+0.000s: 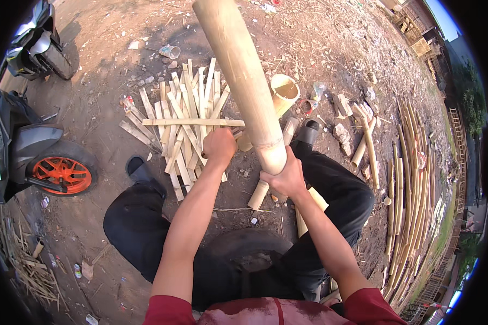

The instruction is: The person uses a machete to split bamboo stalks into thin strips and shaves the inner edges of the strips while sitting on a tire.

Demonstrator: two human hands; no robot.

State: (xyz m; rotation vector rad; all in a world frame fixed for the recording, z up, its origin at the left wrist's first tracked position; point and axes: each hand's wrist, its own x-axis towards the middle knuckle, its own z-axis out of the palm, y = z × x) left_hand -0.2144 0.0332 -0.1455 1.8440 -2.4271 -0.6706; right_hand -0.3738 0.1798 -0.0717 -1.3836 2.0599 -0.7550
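Observation:
My right hand (288,176) is wrapped round the lower end of a thick bamboo pole (244,70). The pole slants up and away to the left, past the top edge of the view. Left of the pole, my left hand (219,146) is closed in a fist over a heap of split bamboo strips (184,108). What the fist holds is hidden by the fingers and the pole. A single pale strip (192,122) lies crosswise on the heap, just beyond the fist. Behind the pole stands a short hollow bamboo piece (285,92), its open end up.
Bamboo offcuts (366,142) lie on the dirt at right, with long bamboo poles (415,179) farther out. A motorcycle wheel with an orange rim (62,169) stands at left. Nearby are a plastic cup (169,52) and a pile of bamboo scraps (32,265).

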